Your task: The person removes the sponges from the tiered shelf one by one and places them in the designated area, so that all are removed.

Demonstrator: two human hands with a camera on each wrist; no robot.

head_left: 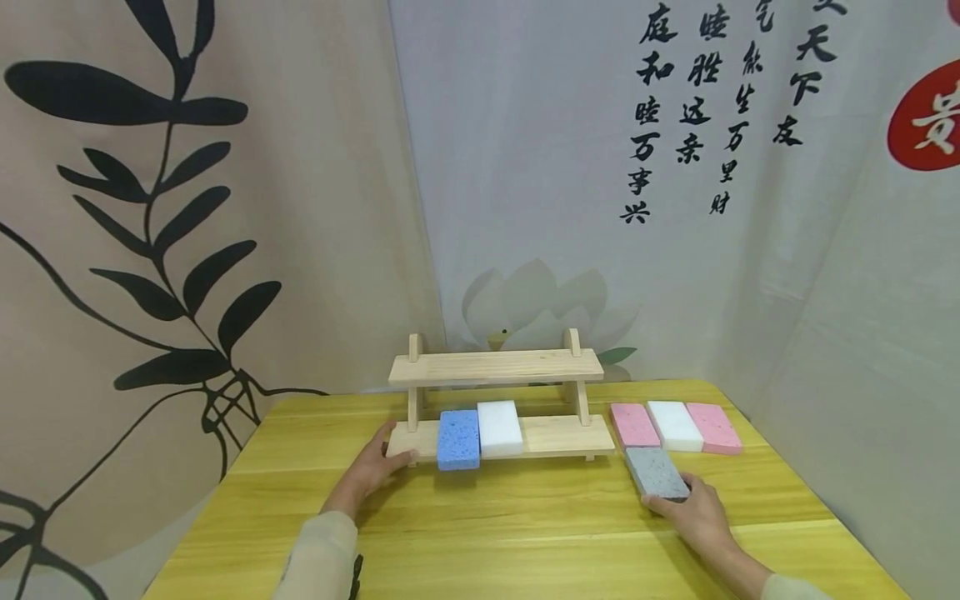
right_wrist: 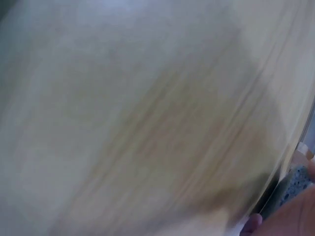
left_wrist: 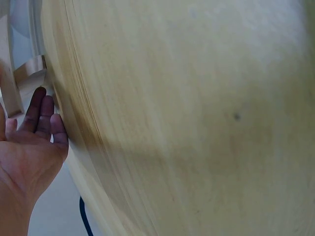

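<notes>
My left hand [head_left: 372,465] holds the left end of the lower board of a two-tier wooden rack [head_left: 495,367], thumb at the front edge. In the left wrist view that hand [left_wrist: 34,147] has its fingers against the rack's end. On the lower board a blue sponge [head_left: 458,440] and a white sponge [head_left: 499,428] lie side by side. At the right, my right hand [head_left: 701,512] pinches a grey sponge [head_left: 656,472] by its near right corner. The right wrist view shows only a speckled part of this sponge [right_wrist: 295,184] beside the hand.
Behind the grey sponge lie a pink sponge [head_left: 635,426], a white sponge [head_left: 675,427] and another pink sponge [head_left: 714,428] in a row. All stand on a yellow wood-grain table [head_left: 510,533]. A printed cloth [head_left: 525,167] hangs behind the rack.
</notes>
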